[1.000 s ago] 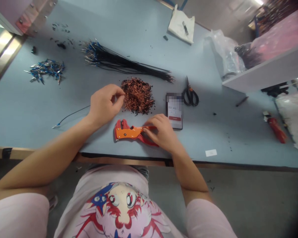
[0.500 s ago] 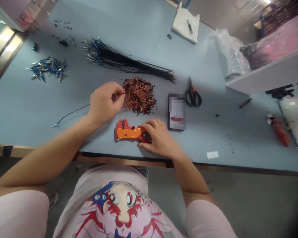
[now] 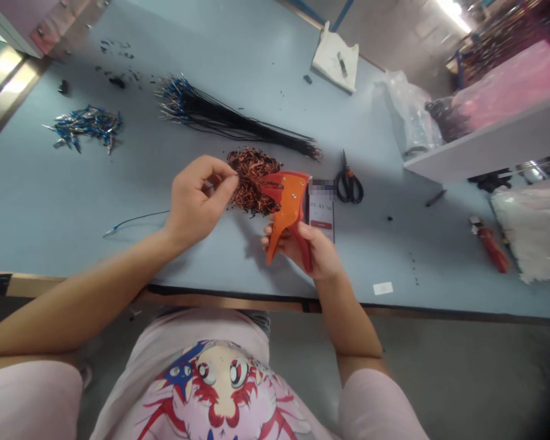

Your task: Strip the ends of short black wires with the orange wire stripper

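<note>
My left hand (image 3: 201, 195) pinches a thin black wire (image 3: 140, 217) between thumb and fingers. The wire trails out to the left under the hand and ends in a blue terminal with a metal tip. My right hand (image 3: 309, 247) is wrapped round the handles of an orange and red wire stripper (image 3: 289, 205), held above the table with its jaws pointing left toward my left fingertips. Below and behind the jaws lies a pile of copper wire scraps (image 3: 252, 168), partly covered by the tool. A gap separates the jaws from my left fingertips.
A bundle of black wires (image 3: 238, 116) with blue ends lies behind the scraps. Loose blue terminals (image 3: 87, 125) are heaped at the left. Right of the stripper are a phone (image 3: 321, 214) and black-handled scissors (image 3: 349, 186). A shelf (image 3: 486, 137) juts in at the right.
My right hand has picked the wire stripper up off the table and turned it, jaws leftward, over the scraps' edge. My left hand keeps its pinch, shifted slightly right.
</note>
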The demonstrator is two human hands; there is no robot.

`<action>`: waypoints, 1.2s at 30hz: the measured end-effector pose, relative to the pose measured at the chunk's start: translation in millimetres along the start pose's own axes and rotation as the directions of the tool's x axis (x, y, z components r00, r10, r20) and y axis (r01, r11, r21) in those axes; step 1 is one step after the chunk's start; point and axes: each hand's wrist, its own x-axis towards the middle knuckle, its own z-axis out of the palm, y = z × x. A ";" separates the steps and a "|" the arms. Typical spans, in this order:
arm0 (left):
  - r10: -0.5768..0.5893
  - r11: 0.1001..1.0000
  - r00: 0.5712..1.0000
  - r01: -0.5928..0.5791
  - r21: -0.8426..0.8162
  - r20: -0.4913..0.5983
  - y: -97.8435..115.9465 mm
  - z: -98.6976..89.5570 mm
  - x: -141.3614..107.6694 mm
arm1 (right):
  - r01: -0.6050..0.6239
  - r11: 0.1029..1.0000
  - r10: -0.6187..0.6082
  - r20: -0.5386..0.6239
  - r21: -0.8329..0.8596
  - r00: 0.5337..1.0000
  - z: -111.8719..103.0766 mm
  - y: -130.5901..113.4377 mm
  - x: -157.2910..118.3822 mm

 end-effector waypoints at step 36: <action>0.142 0.927 0.902 0.023 -0.374 0.408 7.1 23.9 -32.8 | -0.215 0.936 0.079 0.430 0.278 0.899 6.5 23.6 -4.3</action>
